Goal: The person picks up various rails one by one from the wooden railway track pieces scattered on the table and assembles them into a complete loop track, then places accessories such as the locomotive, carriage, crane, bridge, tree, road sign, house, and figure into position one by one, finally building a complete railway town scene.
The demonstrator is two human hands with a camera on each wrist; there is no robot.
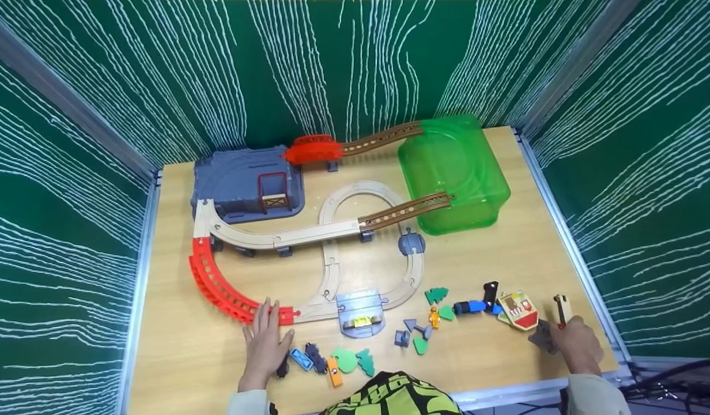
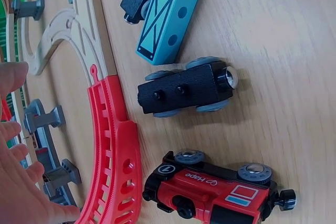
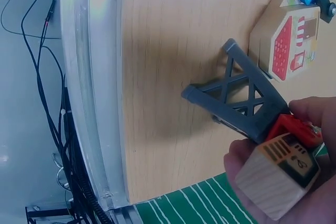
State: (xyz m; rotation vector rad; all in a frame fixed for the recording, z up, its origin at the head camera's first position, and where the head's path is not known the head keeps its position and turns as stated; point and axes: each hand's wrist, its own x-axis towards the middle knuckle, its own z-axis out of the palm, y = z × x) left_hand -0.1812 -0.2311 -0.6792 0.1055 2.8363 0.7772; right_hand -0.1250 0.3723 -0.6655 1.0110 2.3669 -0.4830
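Observation:
My right hand (image 1: pixel 577 344) grips a toy crane near the table's right front corner. In the right wrist view the crane shows a grey lattice base (image 3: pixel 241 90), a red joint (image 3: pixel 296 129) and a printed wooden block (image 3: pixel 278 177). My left hand (image 1: pixel 264 346), fingers loosely extended, is over the red track (image 1: pixel 216 279) at the front left; whether it touches the track I cannot tell. Close to that hand, the left wrist view has a red toy engine (image 2: pixel 215 192), a black wagon base (image 2: pixel 184 90) and a teal block (image 2: pixel 168 22).
Wooden track (image 1: pixel 309 232) loops across the table, joining a grey tunnel (image 1: pixel 245 184) and a green translucent box (image 1: pixel 459 173). Along the front lie small trees (image 1: pixel 346 360), a blue train (image 1: pixel 470 307), an orange figure (image 1: pixel 434 317) and a wooden house (image 1: pixel 519 309).

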